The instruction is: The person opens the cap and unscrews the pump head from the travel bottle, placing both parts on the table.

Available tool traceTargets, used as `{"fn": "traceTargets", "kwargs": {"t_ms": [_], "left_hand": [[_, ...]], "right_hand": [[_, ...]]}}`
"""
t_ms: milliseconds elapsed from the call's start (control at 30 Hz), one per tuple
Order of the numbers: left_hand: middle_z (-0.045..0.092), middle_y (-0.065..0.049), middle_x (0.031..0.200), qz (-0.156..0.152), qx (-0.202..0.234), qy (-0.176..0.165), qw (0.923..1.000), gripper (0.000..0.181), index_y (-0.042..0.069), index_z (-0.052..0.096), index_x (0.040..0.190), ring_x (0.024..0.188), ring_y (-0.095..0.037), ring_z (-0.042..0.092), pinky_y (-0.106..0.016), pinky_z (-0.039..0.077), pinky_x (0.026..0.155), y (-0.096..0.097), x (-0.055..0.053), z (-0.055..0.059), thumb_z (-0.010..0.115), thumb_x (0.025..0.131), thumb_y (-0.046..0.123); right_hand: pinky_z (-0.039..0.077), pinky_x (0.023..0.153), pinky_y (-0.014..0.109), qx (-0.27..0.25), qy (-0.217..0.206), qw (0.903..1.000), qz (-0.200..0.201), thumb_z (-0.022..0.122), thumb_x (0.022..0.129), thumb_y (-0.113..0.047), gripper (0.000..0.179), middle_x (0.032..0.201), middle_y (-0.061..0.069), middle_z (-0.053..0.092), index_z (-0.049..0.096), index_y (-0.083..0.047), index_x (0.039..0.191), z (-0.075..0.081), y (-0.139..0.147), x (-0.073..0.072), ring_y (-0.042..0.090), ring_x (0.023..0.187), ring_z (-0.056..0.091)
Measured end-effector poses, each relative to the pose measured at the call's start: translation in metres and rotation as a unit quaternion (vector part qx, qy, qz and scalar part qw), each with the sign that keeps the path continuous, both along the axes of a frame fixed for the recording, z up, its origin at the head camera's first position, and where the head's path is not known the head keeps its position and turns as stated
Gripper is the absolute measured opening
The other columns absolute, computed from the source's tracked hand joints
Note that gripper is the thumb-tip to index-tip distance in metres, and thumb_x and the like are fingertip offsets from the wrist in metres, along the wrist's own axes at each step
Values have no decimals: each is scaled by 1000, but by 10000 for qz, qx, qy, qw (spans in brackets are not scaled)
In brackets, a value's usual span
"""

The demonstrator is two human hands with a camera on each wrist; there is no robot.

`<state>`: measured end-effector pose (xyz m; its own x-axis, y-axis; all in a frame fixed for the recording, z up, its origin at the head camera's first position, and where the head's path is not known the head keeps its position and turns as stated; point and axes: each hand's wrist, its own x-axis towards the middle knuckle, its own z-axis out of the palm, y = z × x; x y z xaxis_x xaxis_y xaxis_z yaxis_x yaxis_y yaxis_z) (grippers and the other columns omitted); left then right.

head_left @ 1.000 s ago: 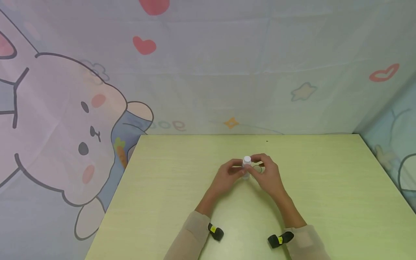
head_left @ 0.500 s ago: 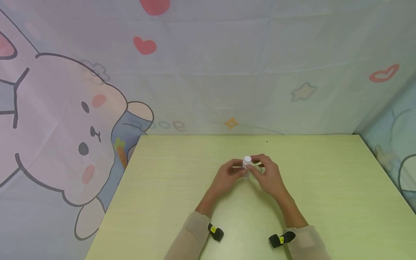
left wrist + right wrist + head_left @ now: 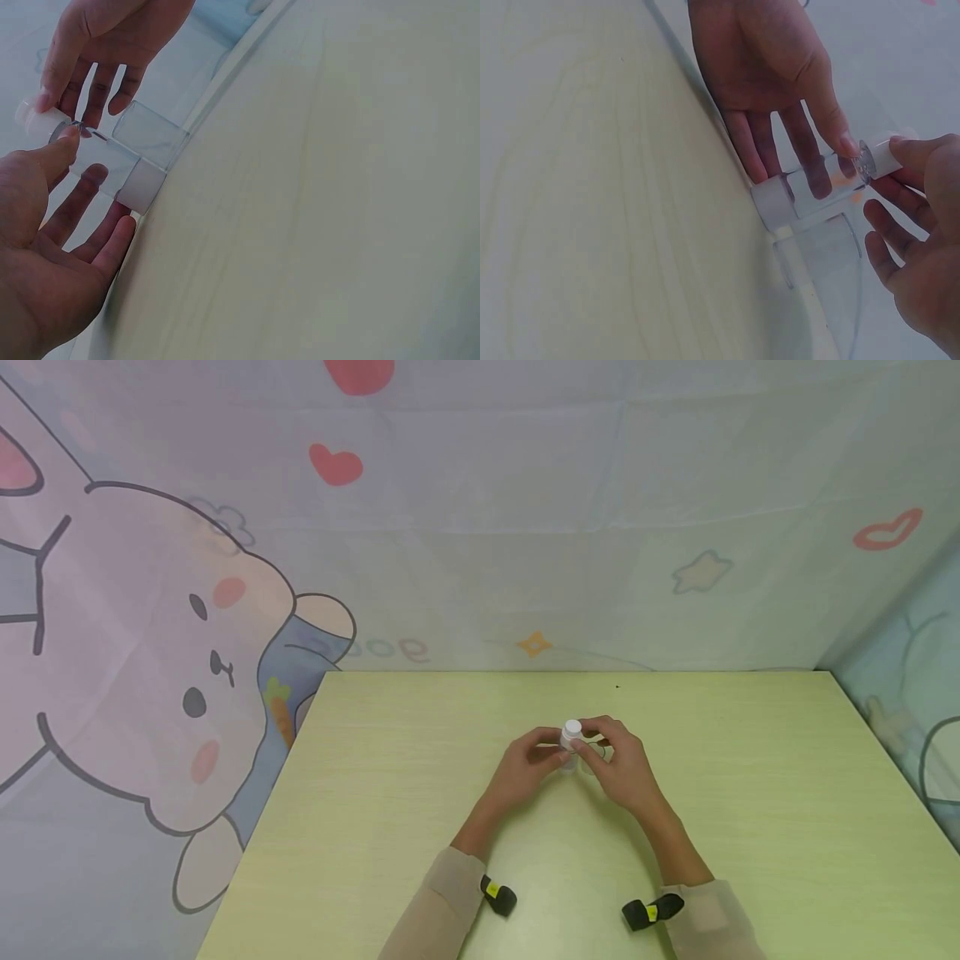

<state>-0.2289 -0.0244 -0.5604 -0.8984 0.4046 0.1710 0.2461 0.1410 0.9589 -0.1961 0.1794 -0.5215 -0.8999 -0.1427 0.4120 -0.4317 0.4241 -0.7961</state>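
Observation:
A clear bottle (image 3: 106, 159) with a whitish band at its base stands upright on the table, topped by a white cap (image 3: 573, 727). My left hand (image 3: 519, 770) holds the bottle's body, thumb near the neck and fingers round the far side. With thumb and fingers, my right hand (image 3: 624, 768) pinches the white cap; its other fingers are spread loosely below. Right beside the bottle, on the right hand's side, is a clear glass (image 3: 826, 251), partly hidden by that hand in the head view.
The pale wooden table (image 3: 390, 827) ends at a back edge against a printed cloth (image 3: 480, 527) with hearts and a cartoon animal. Black wrist cameras are strapped over both beige sleeves (image 3: 438, 902). A tiny dark speck (image 3: 617, 687) lies near the back edge.
My right wrist has shifted very slightly to the right, its fingers still at the cap. The left hand and bottle stay nearly in place.

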Motion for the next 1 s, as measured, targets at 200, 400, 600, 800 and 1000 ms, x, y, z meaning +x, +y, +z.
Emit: {"fn": "traceTargets", "kwargs": {"t_ms": [200,400,600,800,1000], "left_hand": [[70,3,132,25,-29,8,10000,33,23,69,135,118,-16,70,-33,58,101,0,0,0,73,103,27],[70,3,131,4,40,-7,10000,32,24,69,135,117,-16,71,-34,58,100,0,0,0,73,103,27],[70,1,132,-34,143,-35,9999,31,24,69,134,118,-18,71,-36,58,101,0,-1,-1,73,103,28],[70,0,132,15,148,-55,9999,32,22,69,135,118,-20,71,-37,59,101,0,0,-1,73,104,26],[69,-2,133,8,134,-42,9999,33,20,68,136,119,-21,71,-38,59,101,1,0,0,73,103,26]], "right_hand": [[55,95,52,18,-42,10000,31,74,102,-15,27,122,7,70,69,-8,128,1,0,1,30,116,62],[53,95,49,-36,-99,9999,-31,73,103,-21,28,123,5,69,69,-11,129,0,-1,1,27,117,61],[50,97,54,-302,-234,9991,-169,78,99,-24,32,124,6,69,68,-9,126,-1,-6,2,25,117,59],[50,97,55,-267,-312,9988,-265,79,99,-22,32,122,9,69,67,-6,123,-4,-7,2,29,116,60],[52,96,53,-186,-182,9994,-242,77,100,-20,29,120,10,69,67,-6,123,-4,-6,0,30,114,60]]}}
